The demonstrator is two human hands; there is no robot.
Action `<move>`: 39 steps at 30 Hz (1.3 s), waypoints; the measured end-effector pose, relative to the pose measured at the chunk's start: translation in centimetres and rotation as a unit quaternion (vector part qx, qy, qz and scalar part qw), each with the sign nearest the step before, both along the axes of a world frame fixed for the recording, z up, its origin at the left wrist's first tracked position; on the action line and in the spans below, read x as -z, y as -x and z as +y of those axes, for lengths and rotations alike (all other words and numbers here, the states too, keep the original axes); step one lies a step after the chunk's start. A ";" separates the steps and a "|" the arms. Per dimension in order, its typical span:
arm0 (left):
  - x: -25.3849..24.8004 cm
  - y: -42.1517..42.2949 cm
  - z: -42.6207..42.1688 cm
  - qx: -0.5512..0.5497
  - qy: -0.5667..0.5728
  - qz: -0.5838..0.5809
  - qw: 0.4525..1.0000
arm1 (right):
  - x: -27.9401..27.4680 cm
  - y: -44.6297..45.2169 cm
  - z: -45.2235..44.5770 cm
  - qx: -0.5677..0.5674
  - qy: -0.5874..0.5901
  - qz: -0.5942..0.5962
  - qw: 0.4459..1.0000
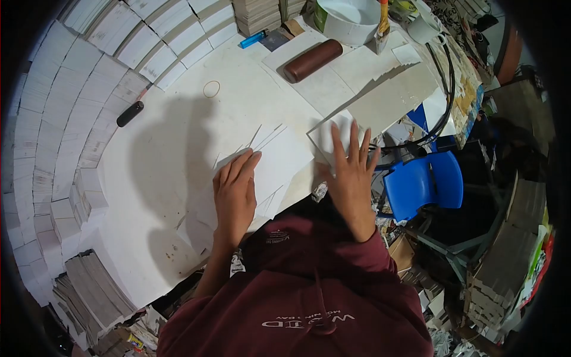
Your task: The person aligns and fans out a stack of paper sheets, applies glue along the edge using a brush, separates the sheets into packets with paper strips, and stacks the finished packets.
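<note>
My left hand [234, 189] rests on a loose pile of white paper sheets [284, 156] near the front of the table. Its fingers lie together across the pile's left side, and no grip on a sheet shows. To the right, my right hand [352, 178] is open with its fingers spread, at a white sheet [325, 134] by the table's right side. Whether its fingertips touch that sheet or hover above it, I cannot tell.
Stacked paper blocks [77, 113] line the left and back. On the table lie a brown cylindrical case [313, 60], a rubber band [211, 89], a black object [130, 113] and a blue lighter [253, 40]. A white tub [351, 27] and brush [382, 30] stand behind; a blue chair [413, 184] sits right.
</note>
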State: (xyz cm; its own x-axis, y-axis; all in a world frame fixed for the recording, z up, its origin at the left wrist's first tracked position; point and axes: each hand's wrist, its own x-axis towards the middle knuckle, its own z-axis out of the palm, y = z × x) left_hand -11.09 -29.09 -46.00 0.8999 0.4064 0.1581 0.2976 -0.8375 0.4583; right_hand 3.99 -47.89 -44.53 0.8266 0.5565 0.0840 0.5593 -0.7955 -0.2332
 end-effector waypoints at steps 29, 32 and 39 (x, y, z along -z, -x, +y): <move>0.6 -2.1 -2.0 -0.068 -0.034 -0.050 0.996 | 2.6 -2.8 -1.0 0.032 0.037 -0.108 0.993; 0.9 -1.9 -1.7 -0.039 -0.048 -0.030 0.998 | -5.2 -0.9 -0.8 0.011 -0.168 0.162 0.972; 0.4 -2.7 -2.0 -0.119 0.057 -0.079 0.988 | 0.8 -2.8 -0.5 0.028 -0.208 0.019 0.978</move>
State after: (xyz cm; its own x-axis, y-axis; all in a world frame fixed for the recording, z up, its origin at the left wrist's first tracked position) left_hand -8.43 -31.14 -46.38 0.7442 0.6268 0.2308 0.3971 -0.6930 0.6017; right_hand 6.74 -48.43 -45.32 0.8616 0.4352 0.2613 0.5023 -0.6565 -0.5628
